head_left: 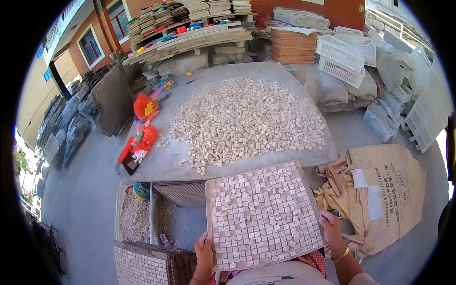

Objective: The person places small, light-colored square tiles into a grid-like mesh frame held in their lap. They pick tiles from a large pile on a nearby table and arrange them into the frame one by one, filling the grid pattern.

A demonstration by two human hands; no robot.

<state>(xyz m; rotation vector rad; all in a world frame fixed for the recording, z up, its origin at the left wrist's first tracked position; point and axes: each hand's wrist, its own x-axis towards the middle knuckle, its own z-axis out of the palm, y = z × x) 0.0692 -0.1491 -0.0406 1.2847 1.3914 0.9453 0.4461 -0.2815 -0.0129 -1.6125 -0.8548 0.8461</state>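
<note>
I hold a square grid tray (209, 204) in front of my body, tilted, its far edge close to the table's front edge. Small pale stone tiles fill many of its cells, and loose tiles (275, 223) lie scattered on top. My left hand (204, 251) is closed on the tray's lower left edge. On the right edge my right hand (330, 225) is closed too, with a gold bangle at that wrist. Beyond the tray, a wide heap of similar stone tiles (251, 118) covers much of the grey table (161, 159).
Left of the tray stand a white crate (118, 213) of stone chips and a stack of filled grid boards (142, 266). Red bags (145, 137) lie at the table's left. A brown sack (394, 190) rests at right; white baskets (339, 57) stand behind it.
</note>
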